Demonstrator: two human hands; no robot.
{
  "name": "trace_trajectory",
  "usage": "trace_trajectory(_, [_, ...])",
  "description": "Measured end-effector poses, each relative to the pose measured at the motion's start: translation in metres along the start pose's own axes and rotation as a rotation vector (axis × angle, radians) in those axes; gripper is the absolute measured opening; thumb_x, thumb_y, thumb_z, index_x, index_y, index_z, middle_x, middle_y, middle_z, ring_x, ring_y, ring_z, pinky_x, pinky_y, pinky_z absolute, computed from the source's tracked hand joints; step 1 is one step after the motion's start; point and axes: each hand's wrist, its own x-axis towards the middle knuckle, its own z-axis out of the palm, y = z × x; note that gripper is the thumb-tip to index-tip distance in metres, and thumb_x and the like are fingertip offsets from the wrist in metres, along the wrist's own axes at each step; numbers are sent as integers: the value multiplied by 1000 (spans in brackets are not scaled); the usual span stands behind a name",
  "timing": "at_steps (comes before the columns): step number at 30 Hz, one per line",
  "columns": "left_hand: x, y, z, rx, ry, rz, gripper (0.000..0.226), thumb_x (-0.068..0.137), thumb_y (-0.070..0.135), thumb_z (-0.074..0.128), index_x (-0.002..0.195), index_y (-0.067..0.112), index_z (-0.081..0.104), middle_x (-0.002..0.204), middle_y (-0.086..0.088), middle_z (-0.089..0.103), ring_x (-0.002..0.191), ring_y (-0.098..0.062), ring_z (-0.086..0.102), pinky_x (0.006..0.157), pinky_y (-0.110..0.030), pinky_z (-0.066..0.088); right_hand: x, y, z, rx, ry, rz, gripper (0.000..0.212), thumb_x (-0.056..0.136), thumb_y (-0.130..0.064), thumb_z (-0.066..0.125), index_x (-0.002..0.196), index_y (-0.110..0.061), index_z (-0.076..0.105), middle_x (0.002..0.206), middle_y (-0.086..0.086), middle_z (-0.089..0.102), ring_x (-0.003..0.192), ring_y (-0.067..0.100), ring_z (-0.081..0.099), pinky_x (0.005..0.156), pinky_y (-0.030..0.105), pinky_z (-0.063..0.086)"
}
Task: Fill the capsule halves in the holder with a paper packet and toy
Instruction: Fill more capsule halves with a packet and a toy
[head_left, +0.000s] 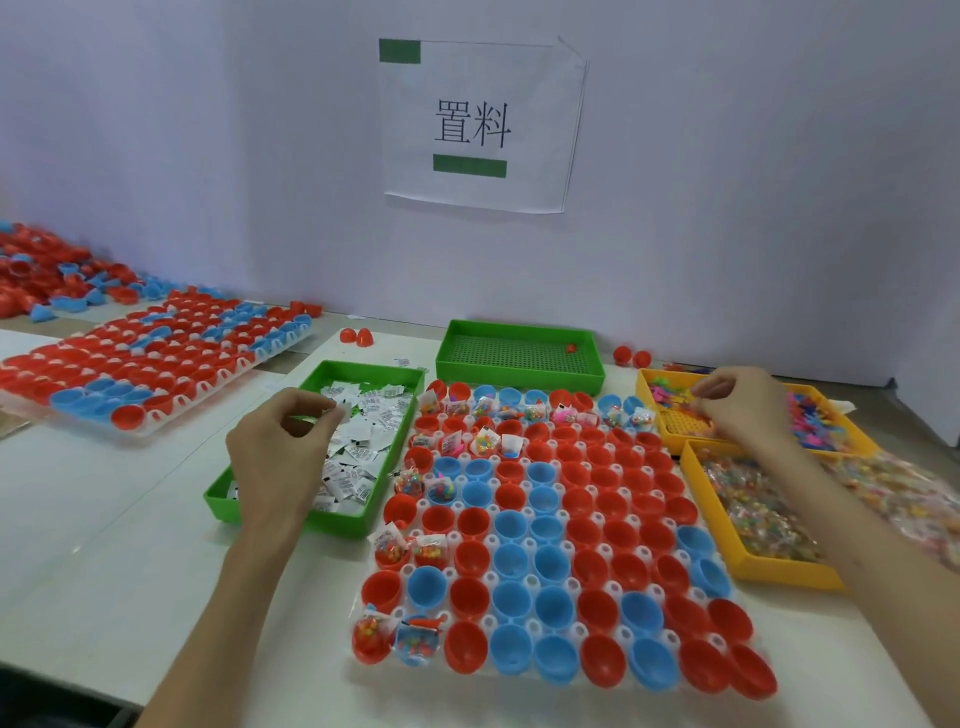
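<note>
Head view: the holder sits on the table between the 2 hands, its rows running left to right. The left hand hangs over the green tray and pinches 1 white packet between thumb and fingertips. The right hand reaches into the yellow tray of toys with fingers curled down; I cannot tell whether it has a toy.

The hands are well apart. The empty halves lie inward from both, right of the left hand and left of the right hand, and nearer the person. Neither hand looks clearly closer to the first empty half in the 2nd row.

The halves are open red and blue cups. The far 2 rows and some in the left column already hold packets and toys; most others look empty.
</note>
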Motion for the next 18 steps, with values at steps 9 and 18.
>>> trace_trajectory(9, [-3,3,13,-38,53,12,13,87,23,77,93,13,72,75,9,66,71,-1,62,66,-12,43,-3,-18,-9,107,92,-50,14,83,-8,77,82,-20,70,79,-1,67,67,1,56,55,18,37])
trace_trajectory(18, [-5,2,14,-8,48,5,6,87,26,76,87,21,73,68,18,62,65,0,61,63,-11,40,-8,-19,-13,208,125,-44,8,83,-16,80,84,-16,72,79,3,69,75,19,65,64,26,46])
